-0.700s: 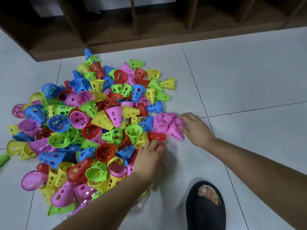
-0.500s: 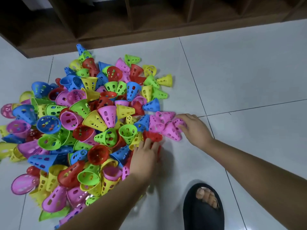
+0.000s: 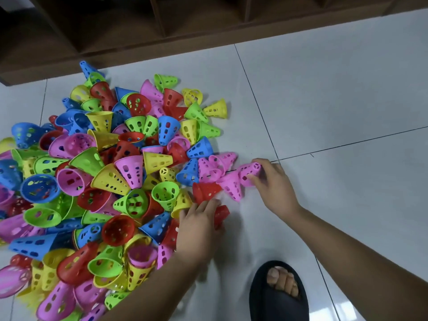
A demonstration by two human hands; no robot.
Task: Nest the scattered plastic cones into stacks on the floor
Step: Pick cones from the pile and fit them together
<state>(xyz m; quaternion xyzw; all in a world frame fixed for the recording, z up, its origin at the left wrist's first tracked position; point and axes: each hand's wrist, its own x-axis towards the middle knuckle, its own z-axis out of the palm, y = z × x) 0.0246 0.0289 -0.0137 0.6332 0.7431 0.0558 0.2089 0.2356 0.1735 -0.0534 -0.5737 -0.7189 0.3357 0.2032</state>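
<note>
You are indoors, in what looks like a home or playroom. The floor (image 3: 324, 100) is glossy pale tile with thin dark grout lines. Along its far edge runs a dark brown wooden shelf unit (image 3: 162, 24), its open low compartments starting at floor level. Just in front of that unit lies a heap of bright plastic toy cones (image 3: 111, 181). Well back from it, nearest you, your foot wears a black open-toed house slipper (image 3: 278, 302).

Perforated cones (image 3: 129, 172) (pink, blue, green, yellow, red), black sandal (image 3: 279, 295) — white floor (image 3: 335, 100)
</note>
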